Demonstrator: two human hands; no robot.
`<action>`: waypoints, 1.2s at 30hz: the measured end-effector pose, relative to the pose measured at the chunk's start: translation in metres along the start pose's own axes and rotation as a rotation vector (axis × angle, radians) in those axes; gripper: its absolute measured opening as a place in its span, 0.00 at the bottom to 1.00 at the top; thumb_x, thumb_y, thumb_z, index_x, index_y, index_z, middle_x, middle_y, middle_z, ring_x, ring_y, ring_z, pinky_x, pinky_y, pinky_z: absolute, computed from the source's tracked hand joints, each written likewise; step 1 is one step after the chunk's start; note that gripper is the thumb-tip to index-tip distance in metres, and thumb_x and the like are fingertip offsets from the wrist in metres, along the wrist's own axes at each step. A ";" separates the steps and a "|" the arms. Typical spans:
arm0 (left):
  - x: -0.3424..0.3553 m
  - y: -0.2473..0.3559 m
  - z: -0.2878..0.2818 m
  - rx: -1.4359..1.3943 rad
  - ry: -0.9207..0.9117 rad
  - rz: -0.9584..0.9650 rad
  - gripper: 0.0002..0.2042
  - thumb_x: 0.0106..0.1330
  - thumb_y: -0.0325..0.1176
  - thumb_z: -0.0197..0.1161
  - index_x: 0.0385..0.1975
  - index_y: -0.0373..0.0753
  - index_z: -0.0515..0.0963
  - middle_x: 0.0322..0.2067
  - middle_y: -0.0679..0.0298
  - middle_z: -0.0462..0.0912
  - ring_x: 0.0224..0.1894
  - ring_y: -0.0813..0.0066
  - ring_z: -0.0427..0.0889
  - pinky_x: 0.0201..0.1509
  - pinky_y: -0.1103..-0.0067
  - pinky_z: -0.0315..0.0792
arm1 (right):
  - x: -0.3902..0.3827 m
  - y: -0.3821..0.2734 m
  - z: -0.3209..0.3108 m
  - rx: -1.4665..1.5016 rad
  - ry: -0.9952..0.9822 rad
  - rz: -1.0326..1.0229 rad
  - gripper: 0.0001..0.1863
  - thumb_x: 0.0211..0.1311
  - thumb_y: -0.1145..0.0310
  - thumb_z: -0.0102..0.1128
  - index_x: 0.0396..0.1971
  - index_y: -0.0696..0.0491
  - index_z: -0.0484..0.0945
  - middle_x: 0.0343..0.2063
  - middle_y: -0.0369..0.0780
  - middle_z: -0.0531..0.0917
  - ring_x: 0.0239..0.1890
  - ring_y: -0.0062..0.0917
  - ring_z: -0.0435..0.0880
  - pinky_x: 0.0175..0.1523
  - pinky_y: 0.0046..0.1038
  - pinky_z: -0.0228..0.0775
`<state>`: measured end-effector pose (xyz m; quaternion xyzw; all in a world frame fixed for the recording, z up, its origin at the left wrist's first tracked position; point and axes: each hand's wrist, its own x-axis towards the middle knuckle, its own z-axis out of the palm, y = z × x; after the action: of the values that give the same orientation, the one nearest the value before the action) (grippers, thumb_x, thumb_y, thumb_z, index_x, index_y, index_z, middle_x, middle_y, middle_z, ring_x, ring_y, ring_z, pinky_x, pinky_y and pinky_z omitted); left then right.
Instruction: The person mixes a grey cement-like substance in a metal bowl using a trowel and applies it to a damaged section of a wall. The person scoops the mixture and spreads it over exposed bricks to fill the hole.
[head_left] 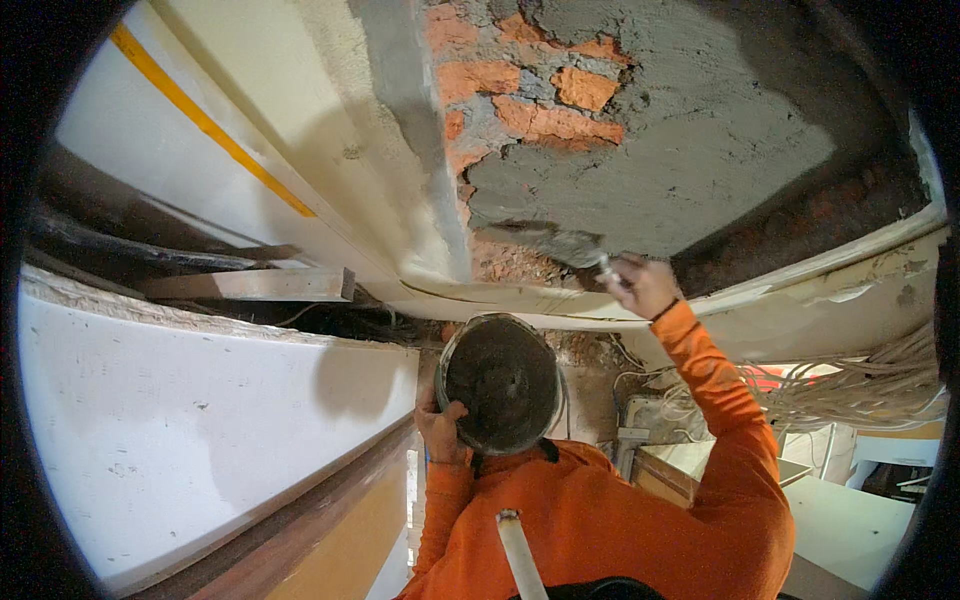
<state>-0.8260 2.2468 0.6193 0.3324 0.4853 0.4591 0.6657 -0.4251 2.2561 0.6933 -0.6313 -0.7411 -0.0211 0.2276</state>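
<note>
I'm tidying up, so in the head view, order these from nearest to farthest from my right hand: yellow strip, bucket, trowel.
1. Trowel: in your right hand, blade toward the left.
2. Bucket: lower left, in your left hand.
3. Yellow strip: far upper left.

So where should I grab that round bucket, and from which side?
Probably the rim of the bucket, at its lower left, coming from the left. Its round mouth faces the camera, leaving the edge exposed for a thumb; the left hand grips there, while the right hand holds a trowel.
</note>
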 end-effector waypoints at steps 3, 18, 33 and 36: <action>-0.005 -0.002 0.009 -0.008 0.061 -0.017 0.31 0.41 0.22 0.59 0.54 0.28 0.77 0.39 0.60 0.84 0.33 0.73 0.81 0.37 0.79 0.76 | 0.003 0.005 0.062 -0.135 -0.214 0.151 0.16 0.63 0.55 0.61 0.41 0.50 0.86 0.33 0.47 0.85 0.26 0.42 0.84 0.32 0.39 0.77; -0.017 0.013 0.005 -0.082 0.087 -0.053 0.31 0.41 0.16 0.58 0.55 0.28 0.77 0.44 0.61 0.84 0.39 0.72 0.83 0.39 0.80 0.77 | 0.045 0.006 0.015 0.337 0.246 0.187 0.11 0.61 0.67 0.66 0.35 0.61 0.83 0.20 0.44 0.81 0.18 0.21 0.74 0.26 0.27 0.68; 0.001 -0.007 -0.003 -0.041 0.033 0.021 0.30 0.43 0.20 0.61 0.54 0.28 0.77 0.41 0.61 0.84 0.34 0.74 0.81 0.35 0.80 0.76 | 0.027 -0.026 -0.026 -0.106 0.230 -0.068 0.13 0.58 0.61 0.68 0.32 0.57 0.83 0.23 0.49 0.81 0.17 0.40 0.79 0.22 0.38 0.69; -0.001 -0.007 -0.006 -0.001 0.027 -0.045 0.28 0.44 0.20 0.61 0.52 0.29 0.78 0.40 0.63 0.83 0.33 0.76 0.80 0.34 0.81 0.74 | 0.050 -0.046 -0.005 -0.039 0.116 0.006 0.13 0.61 0.60 0.66 0.32 0.57 0.84 0.24 0.52 0.82 0.18 0.44 0.80 0.22 0.39 0.70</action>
<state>-0.8296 2.2432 0.6119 0.3149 0.5013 0.4489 0.6693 -0.4721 2.2917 0.7276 -0.6355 -0.7243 -0.0715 0.2577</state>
